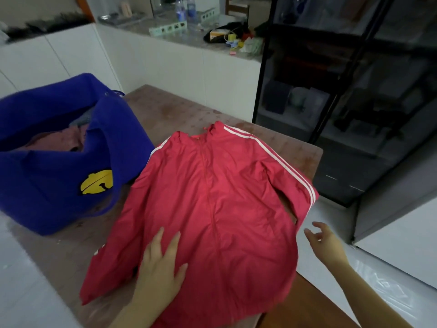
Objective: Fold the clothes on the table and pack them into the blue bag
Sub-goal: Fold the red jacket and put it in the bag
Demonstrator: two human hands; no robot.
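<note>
A red zip jacket [220, 197] with white sleeve stripes lies spread flat, front up, on the brown table [170, 107]. My left hand [163, 263] presses flat on its lower left part, fingers straight. My right hand [324, 240] hovers just past the jacket's right edge, off the table side, fingers loosely spread and holding nothing. The blue bag [54, 176] with a yellow bell patch stands open at the left, touching the jacket's left sleeve. Folded pinkish and grey clothes [59, 138] lie inside it.
A dark glass-fronted shelf unit [350, 95] stands close behind the table's right side. A white counter [179, 39] at the back holds bottles and clutter. White floor shows on both sides of the table.
</note>
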